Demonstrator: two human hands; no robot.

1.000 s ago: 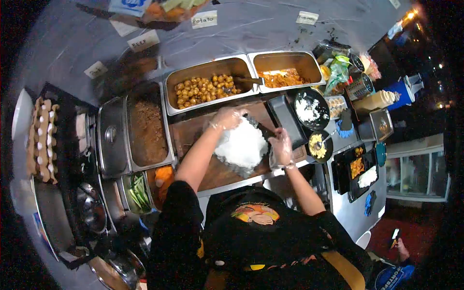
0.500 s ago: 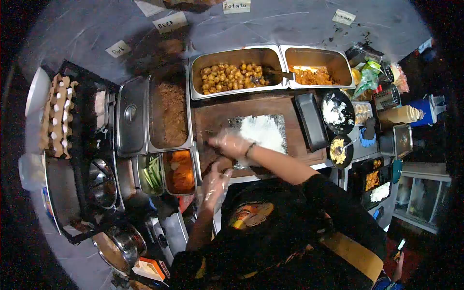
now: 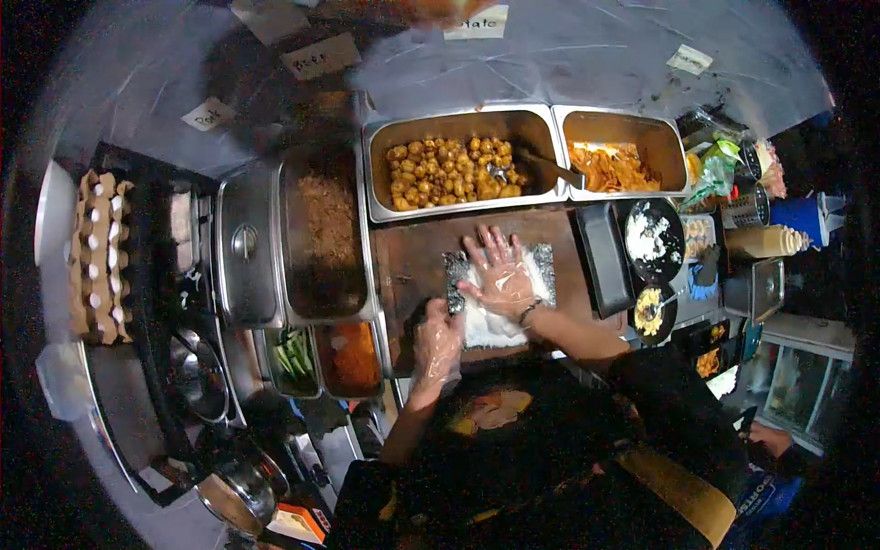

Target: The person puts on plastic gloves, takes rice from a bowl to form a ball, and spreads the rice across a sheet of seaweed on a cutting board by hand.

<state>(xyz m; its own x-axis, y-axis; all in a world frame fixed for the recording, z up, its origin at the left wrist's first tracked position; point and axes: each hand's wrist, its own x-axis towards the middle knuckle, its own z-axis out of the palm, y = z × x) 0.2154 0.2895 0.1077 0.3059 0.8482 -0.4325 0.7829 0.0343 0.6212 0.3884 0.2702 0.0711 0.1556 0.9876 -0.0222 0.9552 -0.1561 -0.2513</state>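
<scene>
A sheet of dark seaweed lies on the brown wooden board, with white rice spread over its middle and lower part. My right hand, in a clear plastic glove, rests flat on the rice with fingers spread, hiding part of it. At the sheet's left edge is my left hand, gloved too, its fingers curled and the thumb at the edge. Its grip on the seaweed is partly hidden.
Behind the board stand steel pans of baby potatoes and orange-brown slices. Left are ground meat, cucumber strips and shredded carrot. A black tray and rice bowl stand right; eggs far left.
My right hand has moved from the board's left side onto the rice and spread flat. My left hand has shifted to the sheet's left edge. The rice now reaches lower, and the view has shifted.
</scene>
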